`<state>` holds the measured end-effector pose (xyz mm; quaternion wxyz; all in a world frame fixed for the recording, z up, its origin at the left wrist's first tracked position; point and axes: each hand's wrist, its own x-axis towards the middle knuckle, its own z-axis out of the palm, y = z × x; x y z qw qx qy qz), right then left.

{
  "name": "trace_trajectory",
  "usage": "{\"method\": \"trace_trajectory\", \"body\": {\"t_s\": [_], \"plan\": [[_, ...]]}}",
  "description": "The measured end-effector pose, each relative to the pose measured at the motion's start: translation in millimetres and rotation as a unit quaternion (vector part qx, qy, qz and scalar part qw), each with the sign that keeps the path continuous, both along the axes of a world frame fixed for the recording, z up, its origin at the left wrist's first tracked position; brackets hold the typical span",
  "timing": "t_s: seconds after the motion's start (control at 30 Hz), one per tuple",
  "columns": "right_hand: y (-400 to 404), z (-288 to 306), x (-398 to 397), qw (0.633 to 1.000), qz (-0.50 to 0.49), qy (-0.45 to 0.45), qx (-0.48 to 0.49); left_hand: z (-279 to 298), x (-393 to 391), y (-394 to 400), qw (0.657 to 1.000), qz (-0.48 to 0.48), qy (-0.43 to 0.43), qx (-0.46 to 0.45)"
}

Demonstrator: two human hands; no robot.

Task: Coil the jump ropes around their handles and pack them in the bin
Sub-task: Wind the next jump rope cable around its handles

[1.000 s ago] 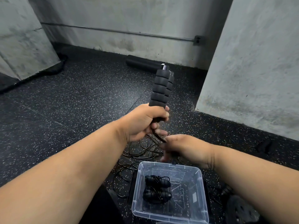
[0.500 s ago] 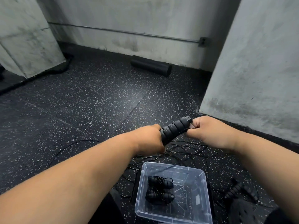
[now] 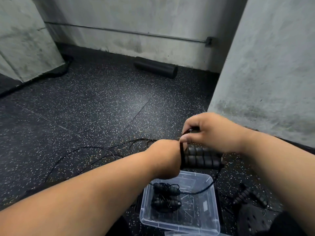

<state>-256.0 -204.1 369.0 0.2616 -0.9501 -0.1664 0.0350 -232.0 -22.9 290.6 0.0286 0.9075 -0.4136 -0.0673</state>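
While the left hand (image 3: 163, 159) clenched one end of the paired foam handles (image 3: 202, 159) above the clear bin (image 3: 180, 225), the right hand (image 3: 211, 132) pinched the thin cord (image 3: 202, 190). Handles looked light and grippy; the limp, springy cord probably needed tension.

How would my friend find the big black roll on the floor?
Look at the back wall with the thin metal pipe running along it. On the speckled floor just below lies the black roll. It is thick and smooth, unlike the thin ropes near the bin.
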Motion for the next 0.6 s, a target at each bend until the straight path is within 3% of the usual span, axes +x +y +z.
{"method": "trace_trajectory", "body": {"t_s": [0.1,0.2,0.43,0.6], "plan": [[-30.1,-2.4,12.3,0.991,-0.069,0.065,0.09,21.6,8.2,7.5,0.996,0.016,0.035,-0.079],[-42.5,-6.8,16.7,0.984,-0.071,0.082,0.141,35.7,11.5,16.1,0.992,-0.003,0.083,-0.098],[-48.0,-11.2,23.5,0.991,-0.017,0.059,0.117,47.2,16.3,28.1,0.993,-0.043,0.062,-0.085],[-55.7,-13.0,26.1,0.999,-0.019,0.021,0.038,52.1,30.2,43.8,0.996,-0.029,0.043,-0.074]]}}
